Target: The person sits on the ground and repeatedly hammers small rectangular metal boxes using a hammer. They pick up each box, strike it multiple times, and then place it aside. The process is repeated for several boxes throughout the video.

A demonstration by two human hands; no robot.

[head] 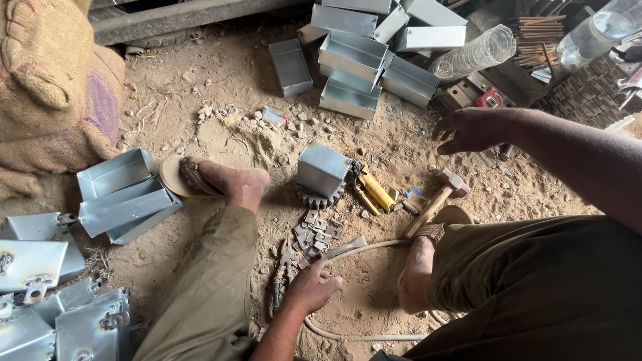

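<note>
Your left hand [311, 286] reaches low between your legs, palm down on the sandy ground, fingers loosely curled, gripping nothing; it rests just beside the pliers [281, 273] and near the small metal brackets [314, 230]. Your right hand [470, 129] is stretched out above the dirt, fingers half-bent, empty, wrist raised. The hammer [436, 200] lies below it, apart. A metal box [322, 168] sits on a gear [319, 198] ahead.
</note>
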